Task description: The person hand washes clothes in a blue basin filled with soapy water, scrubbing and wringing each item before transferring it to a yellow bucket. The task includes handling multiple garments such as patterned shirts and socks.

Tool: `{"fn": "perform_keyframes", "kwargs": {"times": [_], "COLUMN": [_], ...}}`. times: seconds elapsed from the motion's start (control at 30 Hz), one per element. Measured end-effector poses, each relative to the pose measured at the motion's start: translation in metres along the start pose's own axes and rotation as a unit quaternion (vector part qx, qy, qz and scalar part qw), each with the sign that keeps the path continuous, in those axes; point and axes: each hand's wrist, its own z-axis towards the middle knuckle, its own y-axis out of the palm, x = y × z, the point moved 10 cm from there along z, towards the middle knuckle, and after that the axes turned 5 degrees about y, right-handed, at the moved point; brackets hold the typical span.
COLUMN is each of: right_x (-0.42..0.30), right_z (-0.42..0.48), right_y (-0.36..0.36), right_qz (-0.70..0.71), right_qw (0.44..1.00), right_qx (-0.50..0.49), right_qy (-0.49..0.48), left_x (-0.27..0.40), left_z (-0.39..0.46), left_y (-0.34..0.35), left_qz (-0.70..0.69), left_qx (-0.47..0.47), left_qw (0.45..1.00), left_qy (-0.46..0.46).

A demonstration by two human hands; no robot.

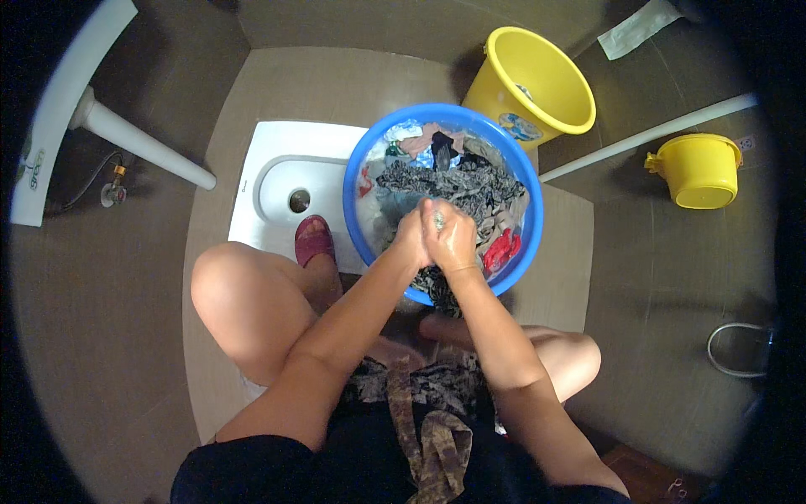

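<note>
Both my hands meet over a blue plastic basin (pixel 538 208) full of wet laundry and soapy water. My left hand (pixel 412 234) presses against my right hand (pixel 454 238), and wet skin shines on both. A bit of patterned cloth (pixel 439 219) shows between the fingers of my right hand. Below my wrists, dark patterned fabric (pixel 439 293) hangs over the basin's near rim. More black-and-grey patterned cloth (pixel 453 181) lies in front of my hands. Around it are a red cloth (pixel 502 251), a pinkish cloth (pixel 423 140) and a black piece (pixel 444 148). My palms hide most of what they grip.
The basin partly covers a white squat toilet (pixel 245 189). Behind it stands a yellow bucket (pixel 482 88); a yellow dipper (pixel 700 173) hangs at the right wall. White pipes (pixel 151 142) rise at either side. My foot wears a maroon slipper (pixel 314 239).
</note>
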Motion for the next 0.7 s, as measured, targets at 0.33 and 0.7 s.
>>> {"fn": "perform_keyframes", "kwargs": {"times": [0.33, 0.7], "right_x": [-0.034, -0.025], "right_z": [0.027, -0.016], "right_y": [-0.015, 0.068], "right_qz": [0.020, 0.432], "right_qw": [0.997, 0.837], "right_qx": [0.018, -0.316], "right_qy": [-0.073, 0.115], "left_x": [0.033, 0.181], "left_z": [-0.029, -0.065], "left_y": [0.067, 0.102], "left_qz": [-0.048, 0.152], "left_qx": [-0.221, 0.077], "left_qw": [0.974, 0.931], "left_qy": [0.001, 0.322]}}
